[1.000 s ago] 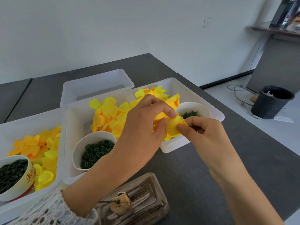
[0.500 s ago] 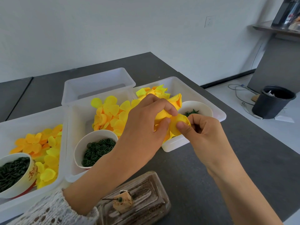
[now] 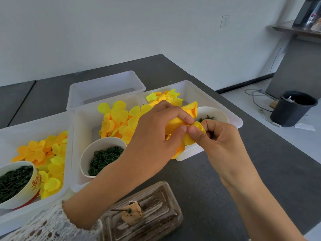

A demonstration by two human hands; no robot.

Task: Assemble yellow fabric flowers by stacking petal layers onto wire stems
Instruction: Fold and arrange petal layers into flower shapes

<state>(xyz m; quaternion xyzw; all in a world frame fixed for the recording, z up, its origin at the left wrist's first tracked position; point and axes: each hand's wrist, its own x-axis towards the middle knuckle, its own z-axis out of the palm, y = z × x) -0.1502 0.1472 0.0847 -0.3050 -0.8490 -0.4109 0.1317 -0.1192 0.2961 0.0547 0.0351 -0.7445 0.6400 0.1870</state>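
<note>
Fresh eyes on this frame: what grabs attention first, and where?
The two bare hands meeting mid-frame: left hand and right hand both pinch a bunch of yellow fabric petals above the near edge of the right white plastic tray. Next, the loose yellow petal heaps in the middle tray, with a white bowl of dark green rings in front.

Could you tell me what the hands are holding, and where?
Both hands, left and right, pinch yellow fabric petals by their crumpled edges.

Bright even daylight, soft shadows, wide-angle edge bending, sharp focus.
</note>
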